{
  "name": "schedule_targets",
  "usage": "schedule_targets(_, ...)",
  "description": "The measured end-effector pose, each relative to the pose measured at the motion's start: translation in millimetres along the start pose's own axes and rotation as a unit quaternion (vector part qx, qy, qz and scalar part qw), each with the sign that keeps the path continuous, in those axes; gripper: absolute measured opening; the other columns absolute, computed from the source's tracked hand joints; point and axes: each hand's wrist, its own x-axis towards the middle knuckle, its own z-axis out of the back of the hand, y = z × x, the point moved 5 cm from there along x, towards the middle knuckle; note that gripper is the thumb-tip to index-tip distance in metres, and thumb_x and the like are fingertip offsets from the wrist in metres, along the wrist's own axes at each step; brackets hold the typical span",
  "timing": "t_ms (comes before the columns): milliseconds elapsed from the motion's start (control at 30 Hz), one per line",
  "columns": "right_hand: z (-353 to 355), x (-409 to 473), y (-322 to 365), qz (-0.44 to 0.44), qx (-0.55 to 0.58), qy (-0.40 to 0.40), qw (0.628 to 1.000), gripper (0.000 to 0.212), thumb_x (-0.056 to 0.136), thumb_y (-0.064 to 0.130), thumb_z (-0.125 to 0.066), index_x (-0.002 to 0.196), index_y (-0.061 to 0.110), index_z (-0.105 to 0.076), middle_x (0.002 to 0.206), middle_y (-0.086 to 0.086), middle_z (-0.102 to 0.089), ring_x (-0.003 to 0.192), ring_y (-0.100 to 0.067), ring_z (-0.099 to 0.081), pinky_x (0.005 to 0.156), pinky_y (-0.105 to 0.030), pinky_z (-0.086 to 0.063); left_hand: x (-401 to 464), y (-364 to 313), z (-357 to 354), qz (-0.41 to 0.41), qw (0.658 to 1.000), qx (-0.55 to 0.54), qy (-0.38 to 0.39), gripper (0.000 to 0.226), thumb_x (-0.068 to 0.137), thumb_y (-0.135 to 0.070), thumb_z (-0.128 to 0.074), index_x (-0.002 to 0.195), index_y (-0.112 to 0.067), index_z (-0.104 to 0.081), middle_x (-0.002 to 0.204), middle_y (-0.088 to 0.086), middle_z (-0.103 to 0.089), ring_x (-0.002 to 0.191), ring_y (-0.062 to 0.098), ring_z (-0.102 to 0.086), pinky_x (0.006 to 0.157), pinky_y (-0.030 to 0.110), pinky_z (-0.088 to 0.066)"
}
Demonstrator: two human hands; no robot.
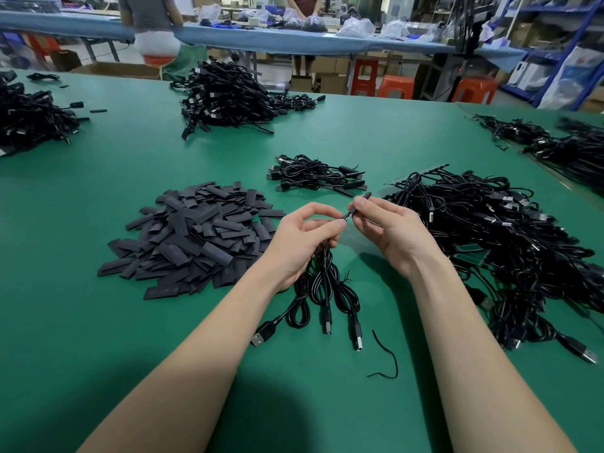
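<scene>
The two bare forearms come in from the lower edge, above the green surface (130, 338), and the hands meet near the middle of the view. The left hand (304, 237) grips a small bundle of black cables (322, 282); its fingers (336, 223) are curled round the upper ends. The cables hang down from this hand in loops and lie on the surface. Their three USB plugs (327, 325) lie on the surface too, pointing toward the camera.

The right hand (392, 233) pinches a short black sleeve (366, 196) between thumb and first fingers. The sleeve stands out above the fingertips and is tilted. Its lower end meets the tip of one cable, just between the two hands. I cannot tell if the tip is already inside it.

A short loose piece of wire (389, 361) lies alone on the surface, near the right forearm. Left of the hands is a wide pile of flat black sleeves (196, 233). Beyond the hands lies a small heap of cables (313, 174), and to the right a big tangled heap (506, 243), which comes close to the right wrist. More cable heaps lie at the far side (225, 96) and at the left edge (29, 119) of the surface.
</scene>
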Motion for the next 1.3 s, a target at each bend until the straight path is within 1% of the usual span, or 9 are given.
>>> schedule_targets(67, 0, 0, -2, -0.002, 0.005, 0.003, 1.000, 0.009, 0.073, 0.015, -0.082, 0.080, 0.009, -0.080, 0.087, -0.007, -0.076, 0.074, -0.010, -0.070, 0.070, -0.014, -0.055, 0, 0, 1, -0.014, 0.999, 0.027, -0.011, 0.009, 0.088, -0.001, -0.072, 0.090, -0.009, -0.068, 0.069, 0.002, -0.067, 0.063, 0.013, -0.058, 0.066, 0.022, -0.050)
schedule_targets(100, 0, 0, -2, -0.003, 0.005, 0.005, 1.000, 0.008, 0.072, 0.015, -0.082, 0.078, 0.009, -0.080, 0.087, -0.007, -0.076, 0.075, -0.010, -0.070, 0.070, -0.014, -0.056, 0, 0, 2, -0.021, 0.999, 0.039, -0.014, 0.008, 0.088, -0.001, -0.072, 0.089, -0.009, -0.069, 0.069, 0.002, -0.067, 0.064, 0.012, -0.059, 0.066, 0.022, -0.051)
schedule_targets(267, 0, -1, -5, -0.014, -0.001, 0.012, 1.000, 0.026, 0.068, 0.016, -0.084, 0.090, 0.004, -0.077, 0.089, -0.009, -0.076, 0.076, -0.011, -0.071, 0.069, -0.015, -0.056, -2, 0, 3, -0.031, 0.998, 0.058, -0.016, 0.007, 0.087, -0.002, -0.074, 0.088, -0.007, -0.069, 0.070, 0.003, -0.067, 0.063, 0.012, -0.060, 0.067, 0.020, -0.051)
schedule_targets(500, -2, -3, -7, -0.036, -0.020, 0.047, 0.998, 0.025, 0.072, 0.017, -0.083, 0.092, 0.004, -0.077, 0.092, -0.009, -0.075, 0.078, -0.011, -0.071, 0.070, -0.014, -0.056, -3, -2, 3, -0.033, 0.998, 0.051, -0.007, 0.013, 0.087, 0.000, -0.074, 0.083, -0.011, -0.068, 0.070, 0.000, -0.069, 0.063, 0.010, -0.059, 0.066, 0.020, -0.051)
schedule_targets(600, -4, -3, -10, -0.043, -0.019, 0.055, 0.997, 0.024, 0.075, 0.016, -0.081, 0.094, 0.003, -0.076, 0.092, -0.009, -0.075, 0.078, -0.011, -0.071, 0.071, -0.014, -0.056, -3, -2, 3, -0.031, 0.999, 0.043, -0.003, 0.017, 0.086, 0.000, -0.074, 0.079, -0.013, -0.065, 0.071, 0.002, -0.069, 0.062, 0.011, -0.059, 0.066, 0.019, -0.051)
schedule_targets(767, -5, -3, -11, -0.057, -0.018, 0.063, 0.996, 0.022, 0.081, 0.012, -0.078, 0.100, 0.001, -0.074, 0.092, -0.009, -0.076, 0.079, -0.012, -0.072, 0.071, -0.015, -0.056, -3, -2, 3, -0.031, 0.998, 0.045, -0.003, 0.015, 0.086, -0.001, -0.074, 0.081, -0.012, -0.065, 0.072, 0.006, -0.068, 0.063, 0.013, -0.059, 0.067, 0.021, -0.051)
schedule_targets(900, -5, -3, -12, -0.055, 0.003, 0.054, 0.997, 0.022, 0.076, 0.017, -0.080, 0.093, 0.004, -0.077, 0.092, -0.009, -0.076, 0.078, -0.011, -0.071, 0.071, -0.015, -0.056, -4, -5, 0, -0.042, 0.998, 0.036, 0.002, 0.013, 0.087, 0.000, -0.073, 0.085, -0.010, -0.066, 0.071, 0.003, -0.070, 0.063, 0.010, -0.061, 0.066, 0.018, -0.051)
schedule_targets(1067, -5, -2, -14, -0.065, 0.032, 0.047, 0.996, 0.007, 0.073, 0.019, -0.081, 0.075, 0.012, -0.082, 0.088, -0.005, -0.077, 0.080, -0.009, -0.073, 0.072, -0.014, -0.056, -4, -6, -1, -0.042, 0.999, 0.027, 0.005, 0.013, 0.088, 0.004, -0.071, 0.087, -0.008, -0.066, 0.069, 0.000, -0.070, 0.063, 0.008, -0.062, 0.066, 0.018, -0.051)
schedule_targets(1300, -3, -2, -15, -0.077, 0.043, 0.044, 0.995, 0.005, 0.072, 0.018, -0.082, 0.072, 0.013, -0.081, 0.086, -0.005, -0.077, 0.079, -0.009, -0.073, 0.071, -0.014, -0.056, -5, -5, -1, -0.039, 0.999, 0.038, 0.005, 0.012, 0.087, 0.005, -0.070, 0.086, -0.006, -0.066, 0.069, -0.002, -0.070, 0.063, 0.007, -0.062, 0.066, 0.018, -0.052)
